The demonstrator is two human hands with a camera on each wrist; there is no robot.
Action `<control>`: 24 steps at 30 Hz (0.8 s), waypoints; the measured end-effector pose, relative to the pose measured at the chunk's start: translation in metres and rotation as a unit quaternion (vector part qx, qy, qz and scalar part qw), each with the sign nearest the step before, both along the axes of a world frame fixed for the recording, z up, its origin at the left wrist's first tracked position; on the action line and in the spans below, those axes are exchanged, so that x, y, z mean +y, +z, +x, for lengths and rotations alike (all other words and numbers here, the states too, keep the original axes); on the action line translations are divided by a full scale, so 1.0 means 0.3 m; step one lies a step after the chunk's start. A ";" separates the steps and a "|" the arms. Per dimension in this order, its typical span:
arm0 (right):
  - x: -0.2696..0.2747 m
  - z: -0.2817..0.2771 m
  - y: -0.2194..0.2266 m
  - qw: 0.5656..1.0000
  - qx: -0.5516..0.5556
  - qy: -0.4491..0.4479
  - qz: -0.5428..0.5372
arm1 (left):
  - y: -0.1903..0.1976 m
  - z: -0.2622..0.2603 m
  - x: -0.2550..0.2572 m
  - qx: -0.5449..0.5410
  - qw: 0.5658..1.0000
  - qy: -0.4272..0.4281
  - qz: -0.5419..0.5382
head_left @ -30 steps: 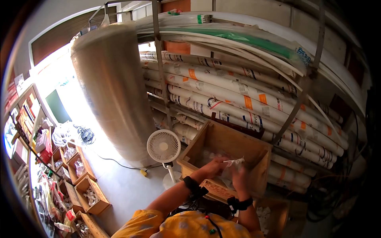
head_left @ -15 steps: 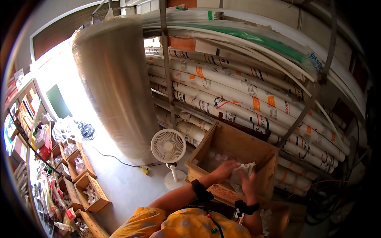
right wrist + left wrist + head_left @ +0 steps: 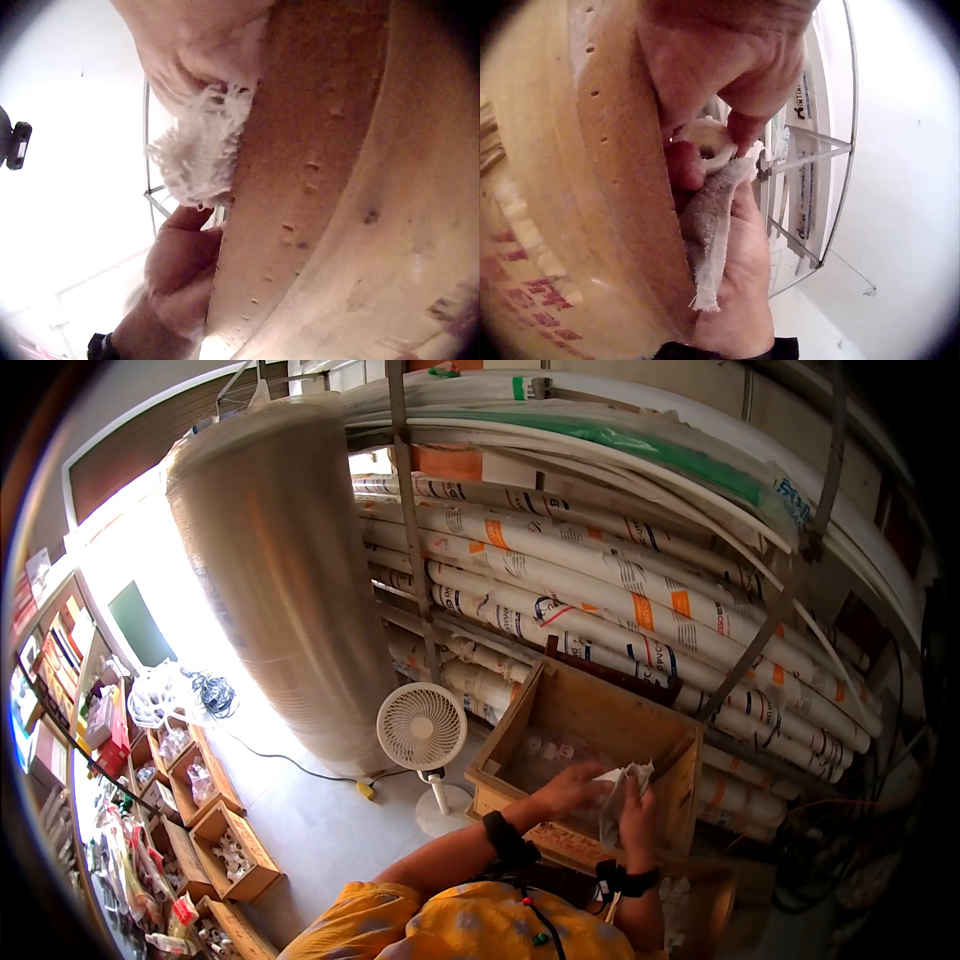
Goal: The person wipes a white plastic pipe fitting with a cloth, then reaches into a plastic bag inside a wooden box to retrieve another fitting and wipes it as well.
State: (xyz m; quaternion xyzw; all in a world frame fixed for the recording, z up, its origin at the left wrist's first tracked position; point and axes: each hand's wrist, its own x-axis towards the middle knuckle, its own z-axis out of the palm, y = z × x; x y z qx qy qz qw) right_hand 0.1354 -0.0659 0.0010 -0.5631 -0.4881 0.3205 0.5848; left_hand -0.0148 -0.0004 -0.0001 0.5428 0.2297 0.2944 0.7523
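Observation:
In the head view both hands are close together over the front part of a wooden box [image 3: 515, 705]. My left hand [image 3: 572, 790] pinches a small white ring-shaped plastic fitting [image 3: 707, 137] between thumb and fingers, which shows in the left wrist view. My right hand [image 3: 638, 822] grips a greyish-white cloth [image 3: 632, 772] with frayed edges. Part of this cloth hangs down between the hands, and its top lies right at the fitting's rim. In the right wrist view the bunched cloth [image 3: 199, 146] hides the fitting.
Clear plastic bags with small white pieces [image 3: 545, 750] lie inside the box. A white fan [image 3: 422, 730] stands left of it. White pipes [image 3: 600, 600] fill a rack behind. Open wooden boxes of fittings [image 3: 235, 850] line the floor at left, near a tall wrapped roll [image 3: 280, 580].
The cloth, a narrow strip one second ago, spread out between the hands and now hangs lower from the right hand. The hands stay over the box; the head view has shifted slightly.

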 end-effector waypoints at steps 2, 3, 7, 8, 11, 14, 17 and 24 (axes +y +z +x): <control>0.000 -0.005 0.007 1.000 0.001 0.027 0.014 | -0.027 0.002 0.012 -0.019 0.999 0.012 -0.037; 0.000 -0.008 0.010 0.999 -0.014 0.038 0.023 | -0.052 0.006 0.027 -0.037 0.997 0.013 -0.074; 0.006 -0.015 0.006 0.996 0.013 0.070 0.051 | -0.084 0.002 0.040 -0.072 0.990 -0.013 -0.123; 0.006 -0.017 0.008 0.997 0.013 0.064 0.051 | -0.071 -0.002 0.038 -0.057 0.992 -0.015 -0.109; -0.002 -0.018 0.018 0.998 -0.002 0.041 0.051 | -0.013 -0.006 0.014 -0.026 0.997 -0.025 -0.064; -0.008 -0.018 0.021 0.998 -0.039 0.021 0.054 | -0.007 -0.004 0.004 -0.022 0.999 -0.031 -0.033; -0.010 -0.009 0.017 0.997 -0.049 0.026 0.055 | -0.017 0.001 0.004 -0.032 0.998 -0.021 -0.044; -0.007 -0.021 0.036 0.998 -0.010 0.042 0.038 | -0.044 0.003 0.021 -0.070 0.991 0.013 -0.114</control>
